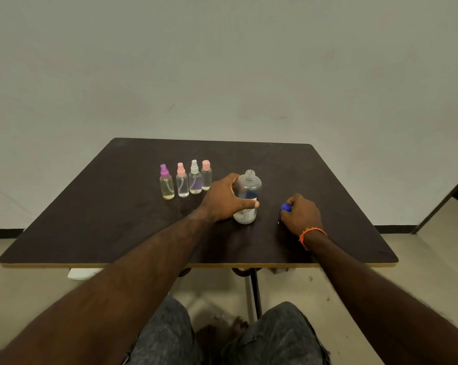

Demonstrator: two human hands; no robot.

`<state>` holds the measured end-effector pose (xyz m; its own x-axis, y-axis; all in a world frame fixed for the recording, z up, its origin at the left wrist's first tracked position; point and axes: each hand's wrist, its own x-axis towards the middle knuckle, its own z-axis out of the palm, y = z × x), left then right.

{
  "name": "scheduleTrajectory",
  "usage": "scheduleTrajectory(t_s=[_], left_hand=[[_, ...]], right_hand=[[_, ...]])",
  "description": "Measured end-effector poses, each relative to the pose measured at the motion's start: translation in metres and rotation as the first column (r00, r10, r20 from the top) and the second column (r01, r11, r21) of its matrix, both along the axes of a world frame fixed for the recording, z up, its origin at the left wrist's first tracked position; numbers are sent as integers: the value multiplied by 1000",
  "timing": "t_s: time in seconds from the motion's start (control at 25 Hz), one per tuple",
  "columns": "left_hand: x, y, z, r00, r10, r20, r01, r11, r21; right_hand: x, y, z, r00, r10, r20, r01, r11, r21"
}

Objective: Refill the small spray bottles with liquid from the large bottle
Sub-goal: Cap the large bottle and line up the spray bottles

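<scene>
Gripping the uncapped large bottle point(246, 198) mid-surface, the left hand point(222, 200) could spill it while tipping toward the still-capped small spray bottles point(185, 180) just left, the right hand point(303, 213) holding its blue cap point(285, 207).

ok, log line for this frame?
left hand: grips large bottle, uncapped, upright | right hand: holds blue cap | four small spray bottles: capped

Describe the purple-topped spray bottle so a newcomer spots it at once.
On the dark table, four small bottles stand in a row left of the large bottle that the left hand holds. The purple-topped spray bottle is leftmost; it alone has a purple top and yellowish liquid.
</scene>
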<state>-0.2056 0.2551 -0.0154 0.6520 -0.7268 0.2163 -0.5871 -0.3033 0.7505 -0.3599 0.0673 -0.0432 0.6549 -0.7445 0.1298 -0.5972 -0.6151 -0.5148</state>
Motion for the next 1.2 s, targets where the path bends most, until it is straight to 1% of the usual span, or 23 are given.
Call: scheduleTrajectory(t_s=[0.08, 0.16, 0.24, 0.28, 0.36, 0.4, 0.48, 0.56, 0.6, 0.76, 0.92, 1.04, 1.08, 1.12, 1.16, 1.2], left_hand=[[-1, 1, 1, 1000, 1, -7, -1, 1000, 7], [0, -1, 1, 1000, 6, -17, -6, 1000, 11], [1, -2, -1, 999, 11, -30, -11, 1000, 10], [1, -2, -2, 999, 13, -35, -13, 1000, 4], [2, -2, -5, 999, 15, -37, -16, 1000, -11], [2, -3, -5, 999, 15, -40, -16, 1000, -13], [2, -3, -6, 998, 18, -52, -19, 1000, -10], [1, -4, -7, 998, 24, -66, -25, 1000, -5], [0, -4, -8, 997, 28, -69, -28, 1000, -5], [1, -5, -10, 997, 39, -72, -39, 999, -4], [0, -7, -9, 998, 34, -60, -33, 999, 12], [-1, -6, -8, 997, 47, -55, -46, 999, 10], [-2, -5, -7, 997, 49, -54, -48, 999, 7], [-2, -4, -7, 997, 48, -54, -48, 999, 3], [-3, -4, -7, 997, 45, -55, -45, 999, 1], [-3, -3, -7, 998, 43, -55, -43, 999, 1]], right_hand=[[1, 3, 11, 999, 9, 41, -10, 1000, 20], [5, 7, 32, 985, 69, 158, -69, 998, -7], [10, 15, 63, 939, 184, 292, -179, 983, -43], [13, 21, 80, 909, 248, 334, -240, 969, -65], [19, 32, 110, 861, 370, 349, -356, 928, -106], [22, 37, 122, 846, 428, 317, -411, 904, -121], [29, 46, 136, 834, 525, 168, -509, 851, -131], [35, 52, 136, 832, 555, -8, -550, 822, -145], [37, 54, 135, 835, 547, -55, -548, 821, -161], [42, 55, 133, 863, 500, -66, -504, 849, -158], [48, 54, 135, 880, 461, -119, -475, 863, -171], [50, 54, 136, 918, 381, -111, -396, 901, -179], [50, 53, 135, 930, 343, -134, -364, 913, -183], [50, 52, 134, 927, 323, -190, -356, 917, -181], [48, 52, 132, 911, 333, -243, -376, 913, -158], [46, 53, 130, 895, 368, -252, -407, 906, -120]])
